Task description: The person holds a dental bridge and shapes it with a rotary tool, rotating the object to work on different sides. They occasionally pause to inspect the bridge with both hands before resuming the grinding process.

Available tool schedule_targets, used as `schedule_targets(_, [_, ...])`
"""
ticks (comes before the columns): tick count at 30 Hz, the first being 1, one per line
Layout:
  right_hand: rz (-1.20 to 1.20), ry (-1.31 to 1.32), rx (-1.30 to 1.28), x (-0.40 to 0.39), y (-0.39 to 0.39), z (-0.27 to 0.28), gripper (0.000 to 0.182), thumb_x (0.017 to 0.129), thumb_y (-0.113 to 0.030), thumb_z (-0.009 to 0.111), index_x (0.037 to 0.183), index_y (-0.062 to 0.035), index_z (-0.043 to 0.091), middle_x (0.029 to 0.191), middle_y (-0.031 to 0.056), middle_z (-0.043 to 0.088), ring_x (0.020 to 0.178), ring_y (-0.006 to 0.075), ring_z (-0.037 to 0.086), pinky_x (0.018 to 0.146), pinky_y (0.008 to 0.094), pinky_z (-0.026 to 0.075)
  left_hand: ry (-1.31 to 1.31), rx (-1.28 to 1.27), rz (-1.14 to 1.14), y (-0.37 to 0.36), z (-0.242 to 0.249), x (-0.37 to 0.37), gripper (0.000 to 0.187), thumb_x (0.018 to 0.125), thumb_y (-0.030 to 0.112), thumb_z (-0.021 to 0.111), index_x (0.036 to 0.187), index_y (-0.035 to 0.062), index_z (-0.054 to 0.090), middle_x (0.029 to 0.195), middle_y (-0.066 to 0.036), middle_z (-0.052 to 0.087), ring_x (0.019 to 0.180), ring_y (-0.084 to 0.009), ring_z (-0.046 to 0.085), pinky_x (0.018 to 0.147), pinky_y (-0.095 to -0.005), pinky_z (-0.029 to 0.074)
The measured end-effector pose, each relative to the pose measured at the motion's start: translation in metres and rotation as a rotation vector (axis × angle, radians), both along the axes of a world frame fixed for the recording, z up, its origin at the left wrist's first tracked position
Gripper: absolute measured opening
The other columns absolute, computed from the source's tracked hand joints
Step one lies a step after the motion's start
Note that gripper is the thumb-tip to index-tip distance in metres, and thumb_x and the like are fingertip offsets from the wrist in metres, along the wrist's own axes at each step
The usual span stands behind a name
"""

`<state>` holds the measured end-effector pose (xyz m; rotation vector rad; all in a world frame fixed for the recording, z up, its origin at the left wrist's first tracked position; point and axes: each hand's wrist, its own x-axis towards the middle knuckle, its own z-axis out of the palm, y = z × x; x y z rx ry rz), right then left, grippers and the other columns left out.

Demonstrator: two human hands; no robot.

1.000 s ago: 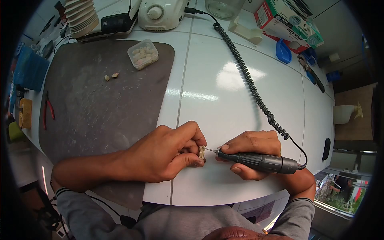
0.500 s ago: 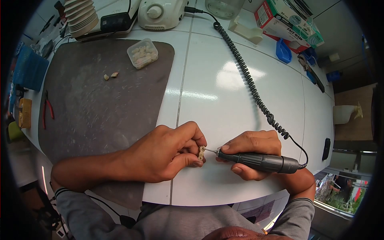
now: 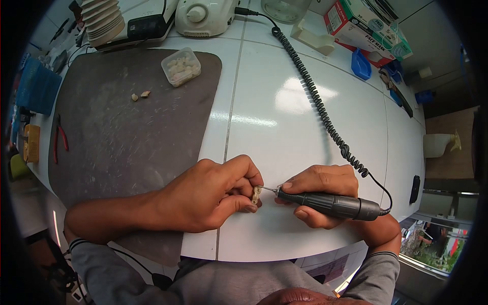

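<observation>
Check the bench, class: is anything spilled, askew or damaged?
Two small pieces lie loose on the dark mat, outside the plastic tub that holds others, and pale streaks mark the mat. Nothing looks clearly damaged.

Hand positions at the table [image 3: 284, 137]; clock directions are taken from the piece. Your left hand [image 3: 203, 195] pinches the small, cream, pitted piece [image 3: 255, 196] between thumb and fingers. Your right hand [image 3: 320, 183], at 3 o'clock, grips the black handpiece [image 3: 335, 204], whose thin bit [image 3: 268, 189] reaches the piece's upper end. The coiled cord [image 3: 317, 99] runs from the handpiece's rear toward 12 o'clock. On your grey mat [image 3: 122, 132] lie an open tub [image 3: 182, 67] of pale bits at 11 o'clock, two fragments [image 3: 140, 95] at 10, and red-handled pliers [image 3: 60, 140] between 9 and 10. The mask box [image 3: 361, 33] stands at 1 o'clock.
</observation>
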<state>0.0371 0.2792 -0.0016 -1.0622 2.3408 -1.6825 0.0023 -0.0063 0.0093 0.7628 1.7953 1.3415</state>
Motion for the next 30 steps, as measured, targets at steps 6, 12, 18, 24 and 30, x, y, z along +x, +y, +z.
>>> schedule_targets(6, [0.004,0.006,0.02,-0.0004,0.0003,0.001,0.032,0.088,-0.019,0.08,0.113,0.0001,0.078,0.096,0.0156,0.081,0.083,0.0259,0.081,0.075,0.0336,0.067,0.004,0.004,0.0,0.0,0.0004,0.0,0.027,0.098,-0.004,0.068,0.12,-0.0063,0.052,0.101,-0.017,0.08,0.101,-0.0223,0.08,0.089,-0.0314,0.061])
schedule_targets(12, [0.004,-0.008,0.003,-0.0001,0.0002,-0.0007,0.032,0.088,-0.02,0.08,0.112,0.0001,0.078,0.096,0.0154,0.081,0.083,0.0258,0.081,0.075,0.0336,0.067,0.001,0.006,0.0,0.0002,0.0004,0.0004,0.027,0.098,-0.004,0.068,0.12,-0.0064,0.052,0.101,-0.017,0.08,0.101,-0.0225,0.08,0.089,-0.0314,0.061])
schedule_targets(18, [0.007,0.005,0.006,-0.001,-0.0002,0.0006,0.032,0.088,-0.02,0.08,0.112,0.0004,0.078,0.096,0.0154,0.081,0.084,0.0258,0.081,0.075,0.0333,0.067,0.001,0.011,-0.002,-0.0002,-0.0006,0.0006,0.027,0.098,-0.004,0.068,0.12,-0.0063,0.052,0.102,-0.017,0.08,0.101,-0.0223,0.08,0.089,-0.0312,0.061])
schedule_targets(24, [0.017,-0.007,0.001,-0.0007,0.0007,-0.0002,0.032,0.088,-0.019,0.08,0.113,0.0005,0.078,0.097,0.0151,0.081,0.084,0.0252,0.081,0.075,0.0333,0.067,0.0,0.003,-0.002,-0.0001,0.0002,0.0005,0.027,0.098,-0.004,0.068,0.121,-0.0061,0.053,0.102,-0.016,0.08,0.102,-0.0226,0.08,0.09,-0.0313,0.061])
schedule_targets(30, [0.005,-0.012,0.007,-0.0004,-0.0001,0.0004,0.032,0.088,-0.019,0.08,0.113,0.0003,0.078,0.096,0.0149,0.081,0.084,0.0251,0.081,0.074,0.0332,0.067,0.011,0.007,-0.007,0.0,-0.0003,0.0006,0.027,0.098,-0.004,0.067,0.121,-0.0059,0.053,0.101,-0.016,0.08,0.101,-0.0223,0.08,0.09,-0.0313,0.061])
